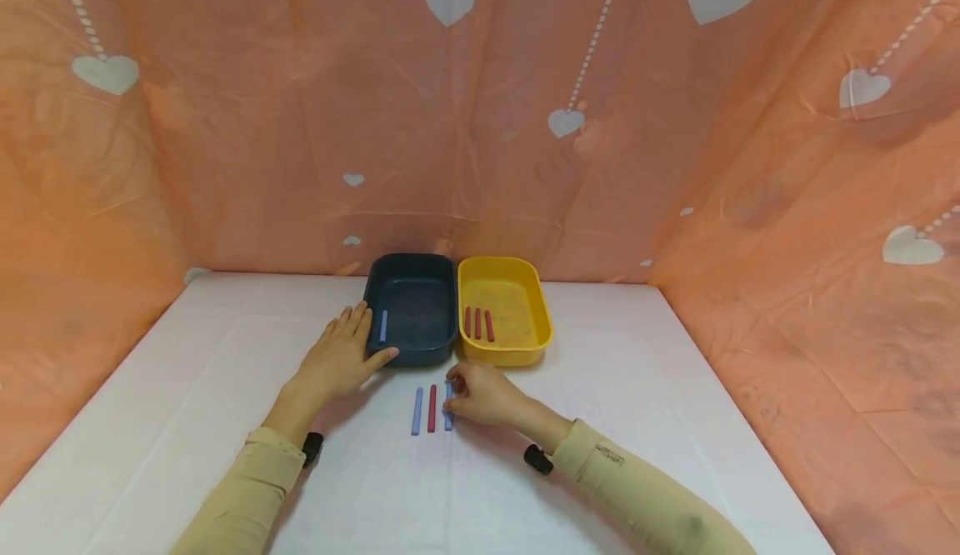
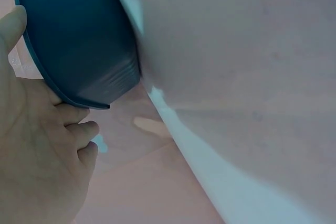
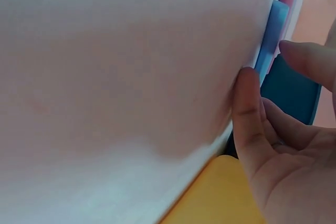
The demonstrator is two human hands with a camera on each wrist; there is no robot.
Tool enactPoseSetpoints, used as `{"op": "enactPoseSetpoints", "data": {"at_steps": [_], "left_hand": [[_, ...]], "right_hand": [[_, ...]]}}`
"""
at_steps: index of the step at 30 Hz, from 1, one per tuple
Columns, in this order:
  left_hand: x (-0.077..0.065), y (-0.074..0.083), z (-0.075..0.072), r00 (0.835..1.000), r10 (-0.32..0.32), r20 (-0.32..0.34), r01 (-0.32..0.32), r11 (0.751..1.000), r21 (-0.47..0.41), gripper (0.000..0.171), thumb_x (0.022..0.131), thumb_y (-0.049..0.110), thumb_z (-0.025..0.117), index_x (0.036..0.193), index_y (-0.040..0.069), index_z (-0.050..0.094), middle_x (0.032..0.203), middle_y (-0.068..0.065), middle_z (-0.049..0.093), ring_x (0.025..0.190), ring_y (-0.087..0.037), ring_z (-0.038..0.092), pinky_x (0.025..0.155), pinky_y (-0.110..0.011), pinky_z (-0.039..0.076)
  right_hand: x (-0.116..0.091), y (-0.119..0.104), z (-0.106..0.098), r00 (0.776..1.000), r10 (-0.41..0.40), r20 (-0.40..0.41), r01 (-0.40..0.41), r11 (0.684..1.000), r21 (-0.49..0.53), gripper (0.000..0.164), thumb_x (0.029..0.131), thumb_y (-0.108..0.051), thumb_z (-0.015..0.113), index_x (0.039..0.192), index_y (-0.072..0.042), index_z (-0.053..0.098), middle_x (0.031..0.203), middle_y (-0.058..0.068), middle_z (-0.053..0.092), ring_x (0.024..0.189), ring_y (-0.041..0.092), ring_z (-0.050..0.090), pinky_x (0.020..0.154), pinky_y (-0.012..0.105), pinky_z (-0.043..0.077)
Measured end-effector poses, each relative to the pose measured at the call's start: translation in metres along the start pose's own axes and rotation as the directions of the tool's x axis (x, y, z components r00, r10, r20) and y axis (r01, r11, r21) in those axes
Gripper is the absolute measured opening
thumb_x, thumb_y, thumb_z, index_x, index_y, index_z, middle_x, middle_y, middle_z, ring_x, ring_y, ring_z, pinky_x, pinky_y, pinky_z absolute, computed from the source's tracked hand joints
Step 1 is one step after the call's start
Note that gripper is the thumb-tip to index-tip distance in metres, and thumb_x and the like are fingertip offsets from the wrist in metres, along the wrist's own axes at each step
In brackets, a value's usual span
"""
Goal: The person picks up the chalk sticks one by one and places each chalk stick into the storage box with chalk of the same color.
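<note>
My left hand (image 1: 337,362) rests against the left side and near corner of a dark blue tray (image 1: 420,355), its fingers stretched along the rim. In the left wrist view the thumb lies on the rim of that tray (image 2: 79,35). Just in front of the trays, my right hand (image 1: 486,394) has thumb and forefinger on either side of a slim blue stick (image 1: 448,422), pinching it near the table. To its left lie a red stick (image 1: 432,410) and another blue stick (image 1: 417,412), side by side. The right wrist view shows the blue stick (image 3: 274,22) between the fingertips.
A yellow tray (image 1: 510,357) stands against the dark one, with three red sticks (image 1: 477,324) inside. One blue stick (image 1: 383,327) lies in the dark tray. The white table (image 1: 660,438) meets an orange cloth backdrop (image 1: 300,122) behind and at both sides.
</note>
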State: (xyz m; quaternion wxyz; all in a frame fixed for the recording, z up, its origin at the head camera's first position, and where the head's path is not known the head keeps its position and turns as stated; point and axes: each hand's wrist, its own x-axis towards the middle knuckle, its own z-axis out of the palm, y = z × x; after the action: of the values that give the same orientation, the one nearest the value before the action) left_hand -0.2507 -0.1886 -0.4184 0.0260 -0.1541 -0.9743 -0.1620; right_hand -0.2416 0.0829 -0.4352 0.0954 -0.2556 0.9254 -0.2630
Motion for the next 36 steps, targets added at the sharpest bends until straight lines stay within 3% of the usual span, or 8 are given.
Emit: {"op": "enactPoseSetpoints", "data": {"at_steps": [9, 14, 26, 36], "left_hand": [[0.001, 0.0001, -0.001, 1.0, 0.011, -0.013, -0.011, 1.0, 0.002, 0.091, 0.105, 0.052, 0.055, 0.155, -0.018, 0.026, 0.165, -0.035, 0.02, 0.153, -0.054, 0.018, 0.124, -0.063, 0.017], [0.001, -0.0003, -0.0011, 1.0, 0.02, -0.024, -0.019, 1.0, 0.009, 0.09, 0.105, 0.051, 0.055, 0.155, -0.018, 0.027, 0.165, -0.035, 0.021, 0.153, -0.054, 0.019, 0.124, -0.063, 0.018], [-0.0017, -0.0005, 0.0042, 1.0, 0.009, -0.019, -0.009, 1.0, 0.001, 0.09, 0.105, 0.051, 0.056, 0.155, -0.018, 0.027, 0.165, -0.036, 0.021, 0.152, -0.054, 0.02, 0.123, -0.064, 0.018], [-0.0009, -0.0005, 0.0027, 0.999, 0.014, -0.044, -0.014, 1.0, 0.01, 0.089, 0.105, 0.05, 0.056, 0.155, -0.018, 0.027, 0.165, -0.036, 0.022, 0.152, -0.054, 0.02, 0.124, -0.064, 0.018]], "right_hand": [[0.0021, -0.0023, -0.0009, 1.0, -0.012, 0.005, 0.012, 0.999, -0.05, 0.033, 0.087, -0.026, 0.085, 0.11, -0.004, 0.075, 0.086, -0.002, 0.059, 0.081, 0.014, 0.052, 0.075, 0.024, 0.047], [0.0028, -0.0017, -0.0011, 1.0, 0.0, 0.008, 0.0, 1.0, -0.025, 0.033, 0.087, -0.026, 0.086, 0.109, -0.006, 0.074, 0.087, -0.003, 0.059, 0.081, 0.013, 0.052, 0.076, 0.024, 0.048], [-0.0022, 0.0011, 0.0041, 0.999, 0.039, -0.007, -0.037, 0.985, 0.166, 0.035, 0.084, -0.018, 0.089, 0.112, -0.009, 0.07, 0.094, -0.004, 0.063, 0.081, 0.012, 0.059, 0.076, 0.022, 0.054], [-0.0054, -0.0043, 0.0053, 0.994, -0.027, -0.108, 0.062, 0.94, 0.336, 0.028, 0.084, -0.002, 0.085, 0.107, -0.005, 0.068, 0.092, 0.0, 0.064, 0.068, 0.008, 0.06, 0.06, 0.019, 0.054]]}}
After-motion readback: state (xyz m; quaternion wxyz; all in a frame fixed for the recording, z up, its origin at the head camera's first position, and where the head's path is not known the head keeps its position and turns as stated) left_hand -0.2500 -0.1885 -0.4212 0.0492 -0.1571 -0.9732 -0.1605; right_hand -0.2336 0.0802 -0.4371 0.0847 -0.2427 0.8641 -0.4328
